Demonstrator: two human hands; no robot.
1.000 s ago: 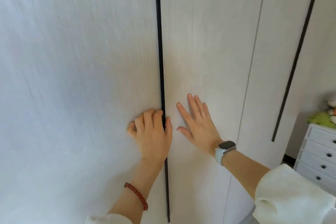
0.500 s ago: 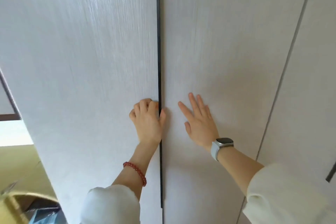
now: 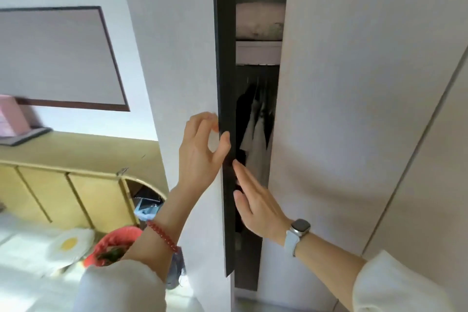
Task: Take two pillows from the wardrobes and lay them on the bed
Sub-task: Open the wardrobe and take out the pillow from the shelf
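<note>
The pale left wardrobe door (image 3: 177, 58) stands ajar, its dark edge turned toward me. My left hand (image 3: 200, 154) pinches that edge, thumb on the dark strip and fingers on the front face. My right hand (image 3: 258, 208) is flat and empty, its fingers reaching into the gap beside the right door (image 3: 342, 109). Through the gap, a pale folded pillow or bedding (image 3: 259, 21) lies on the upper shelf. Only a narrow strip of it shows. Hanging clothes (image 3: 255, 134) fill the space below the shelf.
The bed (image 3: 22, 273) lies at lower left, with a fried-egg cushion (image 3: 69, 244) and a red plush item (image 3: 114, 238) on it. A yellow headboard (image 3: 76, 192) runs behind the bed. A framed panel (image 3: 55, 58) hangs on the wall. More wardrobe doors continue to the right.
The left door, shut before, has swung open toward me under my left hand. My right hand left the right door's face and moved to the gap. The view swung left.
</note>
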